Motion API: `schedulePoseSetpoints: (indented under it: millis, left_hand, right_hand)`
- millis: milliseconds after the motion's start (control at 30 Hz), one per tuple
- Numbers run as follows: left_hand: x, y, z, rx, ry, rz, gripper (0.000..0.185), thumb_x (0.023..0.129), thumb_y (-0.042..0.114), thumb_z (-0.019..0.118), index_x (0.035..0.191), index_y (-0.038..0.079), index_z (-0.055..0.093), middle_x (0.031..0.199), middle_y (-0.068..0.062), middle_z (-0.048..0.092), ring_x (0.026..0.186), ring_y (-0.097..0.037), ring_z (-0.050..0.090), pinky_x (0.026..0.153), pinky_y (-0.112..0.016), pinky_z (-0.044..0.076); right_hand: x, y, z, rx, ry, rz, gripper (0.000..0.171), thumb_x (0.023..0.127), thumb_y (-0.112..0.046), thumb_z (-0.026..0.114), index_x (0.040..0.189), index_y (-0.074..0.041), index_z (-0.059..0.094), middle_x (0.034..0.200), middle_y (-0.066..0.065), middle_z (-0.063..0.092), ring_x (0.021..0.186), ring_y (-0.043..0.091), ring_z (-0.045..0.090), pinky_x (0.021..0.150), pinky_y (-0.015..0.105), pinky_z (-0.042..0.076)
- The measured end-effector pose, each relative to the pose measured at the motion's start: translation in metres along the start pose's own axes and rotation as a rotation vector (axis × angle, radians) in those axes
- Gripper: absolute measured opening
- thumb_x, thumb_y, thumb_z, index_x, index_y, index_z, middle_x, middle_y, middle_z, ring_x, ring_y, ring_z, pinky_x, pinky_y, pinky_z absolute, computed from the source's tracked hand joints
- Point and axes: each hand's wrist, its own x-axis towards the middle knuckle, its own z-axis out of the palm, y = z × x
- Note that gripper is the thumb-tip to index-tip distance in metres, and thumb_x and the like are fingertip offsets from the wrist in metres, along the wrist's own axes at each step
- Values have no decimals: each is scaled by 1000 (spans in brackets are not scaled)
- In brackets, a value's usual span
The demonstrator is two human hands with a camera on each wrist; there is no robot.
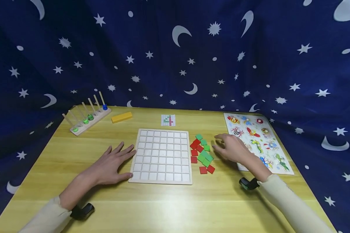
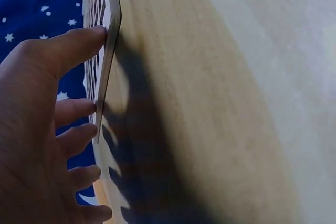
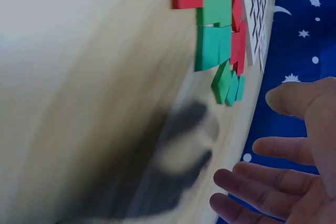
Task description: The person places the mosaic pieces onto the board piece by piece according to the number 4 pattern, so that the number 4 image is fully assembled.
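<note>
A square wooden grid board (image 1: 162,156) with white cells lies on the table in the head view. My left hand (image 1: 110,165) rests at its left edge, fingers spread, the thumb and a fingertip right at the rim; the left wrist view shows the thumb (image 2: 79,45) on the edge. To the right of the board lies a loose group of red tiles (image 1: 203,170) and green tiles (image 1: 206,148). My right hand (image 1: 231,147) hovers just right of them, fingers loosely bent and holding nothing. In the right wrist view its fingers are apart from the green tiles (image 3: 214,48).
A small pattern card (image 1: 168,120) with green and red squares lies behind the board. At the back left stand a peg rack (image 1: 91,121) with rings and a yellow block (image 1: 122,117). An insect puzzle board (image 1: 258,142) lies at the right, partly under the right arm.
</note>
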Motion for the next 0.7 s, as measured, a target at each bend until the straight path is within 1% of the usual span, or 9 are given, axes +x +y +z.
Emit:
schedulePoseSetpoints:
  millis: [133, 367, 567, 700]
  left_hand:
    - [-3, 1, 6, -51, 23, 7, 86, 87, 60, 68, 155, 16, 39, 162, -3, 30, 148, -40, 18, 108, -75, 18]
    - [-4, 3, 13, -75, 52, 16, 87, 88, 58, 67, 157, 17, 35, 162, -1, 28, 149, -37, 18, 107, -76, 16]
    - [-2, 5, 16, -78, 40, 8, 86, 88, 56, 67, 158, 19, 33, 163, 0, 26, 149, -36, 17, 106, -78, 9]
    - [1, 6, 15, -94, 41, -4, 86, 86, 55, 69, 157, 20, 35, 163, 2, 25, 149, -36, 17, 107, -77, 7]
  right_hand:
    - [18, -5, 5, 39, 3, 6, 38, 92, -27, 70, 115, 4, 71, 106, 19, 72, 88, 32, 70, 73, 48, 56]
    - [43, -11, 17, 78, 12, -3, 29, 90, -20, 72, 110, 1, 73, 95, 13, 74, 81, 25, 71, 70, 44, 56]
    - [56, -13, 21, 39, -30, 23, 27, 86, -22, 76, 104, -1, 74, 86, 8, 73, 78, 23, 68, 67, 43, 54]
    - [64, -13, 22, 21, -66, 51, 30, 87, -29, 77, 102, -4, 75, 81, 4, 72, 74, 20, 67, 63, 40, 53]
